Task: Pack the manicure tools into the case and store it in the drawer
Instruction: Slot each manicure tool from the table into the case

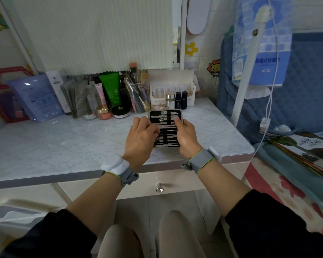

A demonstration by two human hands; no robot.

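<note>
On the worktop [63, 146], above the shut drawer [177, 180], the open manicure case [175, 111] lies under the fingers. It is likely rigid, light and slick, so hold its side edges. Right hand [186, 135] fingers clasp its right edge; left hand [141, 135] fingers curl over the tools [166, 114], grasp unclear.

Home bedroom corner: marble-look dressing table [54, 146] with cosmetic tubes [111, 88], a cup of makeup brushes [138, 95], bed [280, 161] alongside.

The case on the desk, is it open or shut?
Open: the case lies flat and shows its tools in rows, with no lid over them.
</note>
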